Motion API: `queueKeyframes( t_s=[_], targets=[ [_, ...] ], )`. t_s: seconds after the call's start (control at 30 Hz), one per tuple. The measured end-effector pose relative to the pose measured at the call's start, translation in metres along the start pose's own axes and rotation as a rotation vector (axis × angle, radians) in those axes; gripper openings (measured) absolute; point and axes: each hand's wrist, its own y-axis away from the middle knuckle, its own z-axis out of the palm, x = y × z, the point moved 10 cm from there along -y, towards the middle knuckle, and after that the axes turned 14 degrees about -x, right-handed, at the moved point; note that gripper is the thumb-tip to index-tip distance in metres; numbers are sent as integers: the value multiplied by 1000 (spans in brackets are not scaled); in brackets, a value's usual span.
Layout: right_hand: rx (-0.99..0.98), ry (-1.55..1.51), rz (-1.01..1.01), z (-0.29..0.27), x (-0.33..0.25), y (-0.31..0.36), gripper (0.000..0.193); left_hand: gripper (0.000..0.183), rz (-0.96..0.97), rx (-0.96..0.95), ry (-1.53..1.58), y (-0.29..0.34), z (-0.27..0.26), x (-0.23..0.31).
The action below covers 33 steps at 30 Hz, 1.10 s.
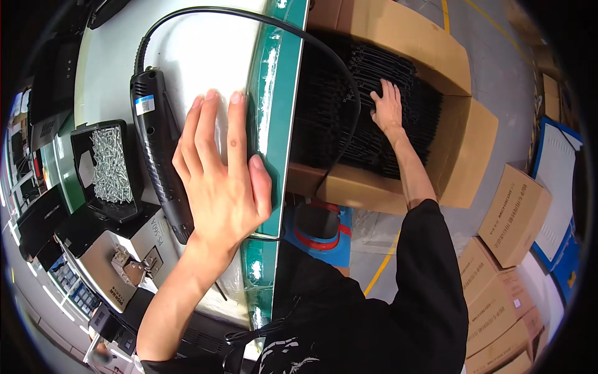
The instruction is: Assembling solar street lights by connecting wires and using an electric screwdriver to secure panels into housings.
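My left hand lies palm down on the bench edge with its fingers spread, holding nothing. Just left of it rests a black corded power screwdriver, its cable arching over to the right. My right hand reaches into an open cardboard box and touches the rows of thin black parts packed inside. Its thumb and fingers are apart, and nothing shows gripped in them. The kind of black part cannot be made out.
A black tray of silver screws sits left of the screwdriver, above a boxy screw feeder. Beneath the green bench edge stands a blue and red stool. Closed cartons are stacked at the right.
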Motion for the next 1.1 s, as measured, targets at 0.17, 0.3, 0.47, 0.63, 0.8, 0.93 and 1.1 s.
queueKeyframes(
  t_s=[0.17,0.3,0.47,0.63,0.8,0.93,1.1],
  targets=[
    [-148,42,-66,-1,-10,1,49,63,4,18,5,1,-1,0],
    [-315,113,-92,20,-15,1,52,63,-3,23,0,1,-2,-1],
    [-328,213,-179,24,-19,-13,56,61,-2,15,4,3,-2,-2],
    [-416,241,-120,26,-11,-33,54,61,1,26,37,3,-1,-2],
    [-333,194,-160,32,-21,-26,49,60,-18,-2,58,3,-2,-4],
    [-218,187,-150,22,-8,5,43,62,5,7,107,1,-3,-2],
    [-12,54,-200,-55,-8,70,44,64,23,56,142,5,-4,-5]
  ],
)
